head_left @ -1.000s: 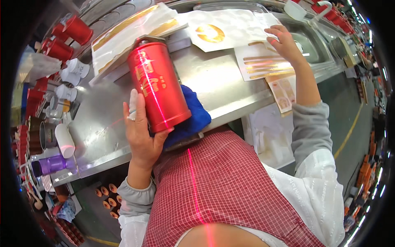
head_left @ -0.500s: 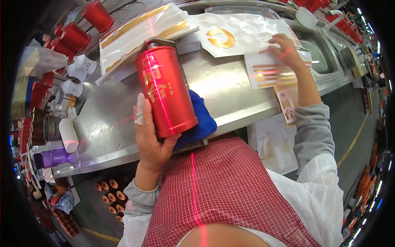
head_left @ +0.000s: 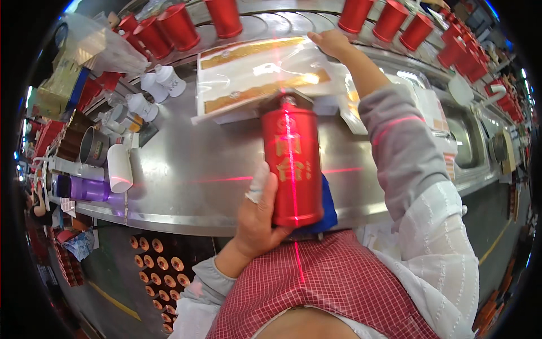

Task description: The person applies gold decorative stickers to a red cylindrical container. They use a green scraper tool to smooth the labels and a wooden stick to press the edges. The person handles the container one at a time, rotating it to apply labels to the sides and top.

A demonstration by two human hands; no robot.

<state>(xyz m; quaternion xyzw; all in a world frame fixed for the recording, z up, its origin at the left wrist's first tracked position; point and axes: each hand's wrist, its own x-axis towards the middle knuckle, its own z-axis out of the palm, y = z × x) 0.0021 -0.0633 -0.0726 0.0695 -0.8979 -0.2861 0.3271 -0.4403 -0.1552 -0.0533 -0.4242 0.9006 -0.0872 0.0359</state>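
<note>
A red cylindrical canister [head_left: 293, 186] with gold characters lies tilted against a dark holder [head_left: 287, 97] at its far end. A blue cloth [head_left: 330, 206] shows under its near right side. My left hand [head_left: 257, 217] is wrapped round the canister's lower left side, one finger bandaged in white. At the back, my right hand [head_left: 333, 42] closes its fingertips on the far right corner of a clear-and-white sheet [head_left: 259, 70] with gold bands. That sheet tops a pile, and my right forearm covers part of the sheets beside it.
The metal bench [head_left: 186, 186] carries white bottles [head_left: 169, 81], a white roll [head_left: 119, 168] and a purple bottle [head_left: 84, 187] on the left. Red canisters [head_left: 224, 17] line the back. A sink [head_left: 466, 141] is at right; copper-coloured round pieces [head_left: 164, 263] sit below the bench.
My right hand has moved from the gold-striped sheets on the right to the gold-banded sheet at the back. My view has shifted; my left hand still holds the canister.
</note>
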